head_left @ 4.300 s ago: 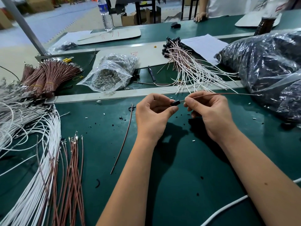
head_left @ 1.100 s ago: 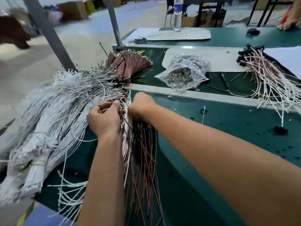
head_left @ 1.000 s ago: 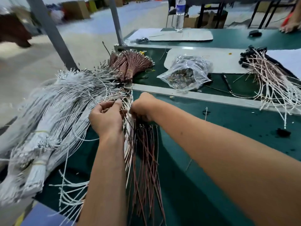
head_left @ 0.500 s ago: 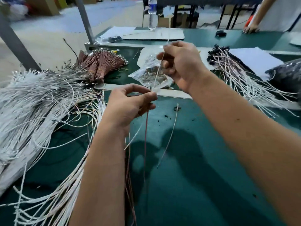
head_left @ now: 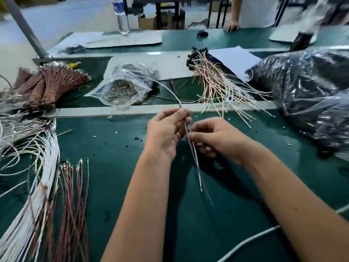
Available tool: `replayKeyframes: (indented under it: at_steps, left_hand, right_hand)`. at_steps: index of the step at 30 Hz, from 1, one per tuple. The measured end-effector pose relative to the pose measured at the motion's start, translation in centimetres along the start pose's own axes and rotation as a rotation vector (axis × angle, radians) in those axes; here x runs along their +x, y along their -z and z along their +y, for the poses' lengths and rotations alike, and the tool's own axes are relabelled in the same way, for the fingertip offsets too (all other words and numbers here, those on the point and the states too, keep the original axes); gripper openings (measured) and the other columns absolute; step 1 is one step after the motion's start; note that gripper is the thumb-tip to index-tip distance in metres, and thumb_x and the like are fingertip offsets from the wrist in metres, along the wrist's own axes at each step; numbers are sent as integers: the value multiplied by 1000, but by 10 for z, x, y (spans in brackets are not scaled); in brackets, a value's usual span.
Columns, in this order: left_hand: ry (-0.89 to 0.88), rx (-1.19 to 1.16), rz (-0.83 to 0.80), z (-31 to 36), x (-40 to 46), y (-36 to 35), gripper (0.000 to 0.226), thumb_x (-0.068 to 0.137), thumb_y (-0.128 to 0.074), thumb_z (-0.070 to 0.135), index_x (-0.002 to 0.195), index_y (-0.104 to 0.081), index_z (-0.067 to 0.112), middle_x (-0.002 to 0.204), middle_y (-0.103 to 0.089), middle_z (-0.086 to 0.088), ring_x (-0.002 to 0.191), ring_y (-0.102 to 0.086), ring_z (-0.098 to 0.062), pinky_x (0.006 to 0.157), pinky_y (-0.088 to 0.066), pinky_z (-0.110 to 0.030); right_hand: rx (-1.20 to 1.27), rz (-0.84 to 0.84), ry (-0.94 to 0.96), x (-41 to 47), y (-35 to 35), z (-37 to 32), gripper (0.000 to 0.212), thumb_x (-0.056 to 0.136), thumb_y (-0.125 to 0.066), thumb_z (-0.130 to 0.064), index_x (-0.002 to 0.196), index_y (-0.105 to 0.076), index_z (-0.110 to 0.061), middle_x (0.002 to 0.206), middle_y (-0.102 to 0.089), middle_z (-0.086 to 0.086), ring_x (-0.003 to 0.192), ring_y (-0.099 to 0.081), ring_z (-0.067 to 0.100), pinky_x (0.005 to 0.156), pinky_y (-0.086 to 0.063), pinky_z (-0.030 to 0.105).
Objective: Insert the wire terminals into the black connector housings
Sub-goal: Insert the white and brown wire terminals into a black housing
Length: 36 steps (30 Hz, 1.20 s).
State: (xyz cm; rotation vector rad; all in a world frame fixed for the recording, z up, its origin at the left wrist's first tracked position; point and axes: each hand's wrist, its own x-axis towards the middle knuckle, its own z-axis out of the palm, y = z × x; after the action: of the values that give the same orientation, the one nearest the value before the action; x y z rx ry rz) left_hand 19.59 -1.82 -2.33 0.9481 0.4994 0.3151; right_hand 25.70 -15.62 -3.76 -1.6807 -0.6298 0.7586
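My left hand [head_left: 166, 132] and my right hand [head_left: 213, 138] are close together above the green mat [head_left: 117, 148], not quite touching, and between them run two thin wires [head_left: 195, 159] — one white, one reddish-brown. The left fingers are curled and pinch the wires near their upper part; the right thumb and forefinger pinch them just below, with the other right fingers folded under. From that grip the wires hang down and toward me, straight and stiff, their lower ends blurred above the mat. A white strand [head_left: 170, 89] arcs up and away from my left fingertips toward the clear plastic bag [head_left: 124, 86], which is crinkled and holds a heap of small metallic bits. I cannot make out a black housing in either hand. Beyond the pale rail [head_left: 105, 110] lies a fanned pile of finished wires [head_left: 221, 86], pink and white, with small black housings [head_left: 196, 53] bunched at their far ends. To its right bulges a big glossy bag [head_left: 306, 87] of dark parts. At my left, long white wires [head_left: 30, 201] sweep in a thick curved sheaf, with loose reddish-brown wires [head_left: 73, 197] just beside it — and banded brown bundles [head_left: 51, 82] spread like brushes farther back. Dark crumbs and pale flecks dot the mat.
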Motion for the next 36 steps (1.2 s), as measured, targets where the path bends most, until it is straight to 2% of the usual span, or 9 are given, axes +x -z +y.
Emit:
replayKeyframes:
  at_steps: [4,6,9,11,15,19,25,32,36]
  left_hand:
    - [-18,18,-6,-4,2,10,5,90,-70,4,92,-67,7,77,-74,-4,58,-66,-9,57,-53,-17]
    - [-21,30,-29,-4,1,19,11,84,-72,5,95,-70,6,80,-72,-5,61,-68,-11,58,-53,-16]
    - [9,51,-122,-5,-1,31,22,74,-72,14,95,-76,6,82,-72,-5,66,-69,-12,62,-54,-17]
    - [31,72,-183,-5,-1,37,21,76,-70,15,93,-79,8,84,-73,-6,67,-68,-12,64,-54,-16]
    - [60,111,-275,-5,-1,43,22,81,-65,13,96,-80,7,90,-74,-10,69,-66,-11,70,-55,-18]
    - [78,128,-337,-5,0,46,26,83,-62,9,102,-79,6,94,-74,-11,72,-67,-12,75,-55,-18]
    - [97,182,-413,-5,-2,47,26,83,-64,9,104,-79,7,94,-75,-9,76,-68,-12,79,-55,-18]
    - [91,264,-400,-3,-3,44,17,76,-74,11,91,-81,11,93,-75,-16,71,-70,-15,65,-56,-16]
    - [97,281,-398,-3,-4,44,11,76,-75,13,86,-80,12,95,-75,-18,70,-70,-14,67,-57,-16]
  right_hand:
    - [234,101,77,-1,1,8,14,102,-60,-11,89,-58,-10,69,-66,11,46,-54,14,35,-38,19]
    - [382,166,137,-1,1,12,11,104,-57,-14,94,-53,-11,71,-68,14,45,-56,15,36,-39,19]
    - [537,211,233,-2,3,18,11,97,-61,-18,98,-53,-11,73,-68,12,49,-57,15,41,-41,19]
    - [593,231,275,-4,5,20,12,91,-65,-12,101,-57,-10,77,-69,11,56,-60,15,48,-45,19]
    - [634,315,334,-7,6,21,15,91,-63,5,103,-64,-4,82,-72,10,64,-63,14,55,-50,19]
    - [639,394,397,-10,9,17,9,90,-66,-2,97,-65,-7,83,-73,9,64,-65,14,53,-50,17]
    - [683,503,432,-10,15,16,10,103,-56,-6,96,-55,-14,84,-75,12,64,-69,18,52,-52,19]
    - [622,529,451,-8,14,17,12,104,-56,-5,96,-53,-14,82,-75,10,63,-69,19,53,-53,21]
    - [571,533,447,-8,13,16,13,103,-57,-4,94,-53,-13,81,-74,9,62,-67,18,54,-53,22]
